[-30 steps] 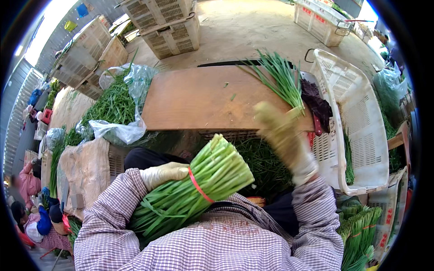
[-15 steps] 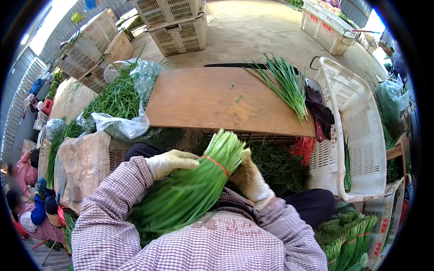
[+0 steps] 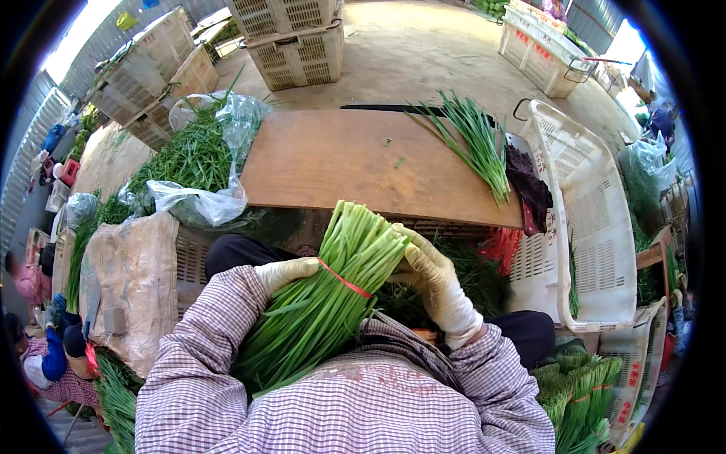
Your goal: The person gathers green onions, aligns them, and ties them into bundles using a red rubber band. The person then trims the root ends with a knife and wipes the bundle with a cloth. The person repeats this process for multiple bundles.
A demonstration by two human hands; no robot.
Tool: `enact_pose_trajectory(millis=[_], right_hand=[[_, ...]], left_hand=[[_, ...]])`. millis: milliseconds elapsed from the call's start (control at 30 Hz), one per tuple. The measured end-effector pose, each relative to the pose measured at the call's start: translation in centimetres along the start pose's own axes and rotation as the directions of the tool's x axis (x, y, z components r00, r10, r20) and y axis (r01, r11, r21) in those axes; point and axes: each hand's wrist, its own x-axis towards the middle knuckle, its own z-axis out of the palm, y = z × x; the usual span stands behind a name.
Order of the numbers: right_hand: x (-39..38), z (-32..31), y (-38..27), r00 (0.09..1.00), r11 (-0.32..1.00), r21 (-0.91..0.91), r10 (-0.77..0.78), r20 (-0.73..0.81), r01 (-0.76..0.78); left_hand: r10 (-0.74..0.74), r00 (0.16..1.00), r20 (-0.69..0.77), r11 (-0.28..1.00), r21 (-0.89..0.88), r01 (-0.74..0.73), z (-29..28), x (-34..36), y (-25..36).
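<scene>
A thick bunch of garlic chives (image 3: 318, 310) lies tilted across my lap, pale stalk ends up toward the board and leaves down against my shirt. A red rubber band (image 3: 344, 280) circles it below the ends. My left hand (image 3: 287, 274), in a pale glove, holds the bunch from the left; its fingers are mostly hidden under the stalks. My right hand (image 3: 439, 280), in a worn, stained glove, rests against the bunch's right side near the ends, with its fingers stretched out.
A brown wooden board (image 3: 325, 163) ahead bears loose chives (image 3: 480, 151) and a dark cloth (image 3: 527, 181). Left lies a plastic bag (image 3: 204, 200) of greens; right stands a white crate (image 3: 597, 219). Banded bunches (image 3: 578, 393) are at lower right. Stacked crates (image 3: 295, 57) stand behind.
The bunch has turned more upright, with its band and cut ends shifted slightly left. My right hand has moved outward and its fingers have straightened along the side. My left hand stays on the bunch.
</scene>
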Motion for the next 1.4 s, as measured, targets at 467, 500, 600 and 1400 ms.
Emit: enact_pose_trajectory(millis=[467, 500, 600, 1400], right_hand=[[0.3, 0.4, -3.7, 0.693, 0.059, -0.898, -0.658, 0.294, 0.437], [0.3, 0.7, -3.9, 0.673, -0.005, -0.898, -0.661, 0.333, 0.439], [0.7, 1.1, -4.1, 0.597, -0.128, -0.883, -0.692, 0.405, 0.451], [0.4, -3.6, -7.7, 0.629, -0.568, -0.802, -0.559, 0.539, 0.183]], left_hand=[[-0.201, 0.972, -0.122, 0.977, -0.103, 0.189, -1.7, -0.6, -0.1], [-0.206, 0.969, -0.136, 0.976, -0.107, 0.192, -1.9, -0.6, -0.1], [-0.215, 0.961, -0.175, 0.972, -0.13, 0.194, -2.2, -0.9, -0.1], [-0.26, 0.927, -0.271, 0.956, -0.206, 0.208, -3.9, -1.4, -0.7]])
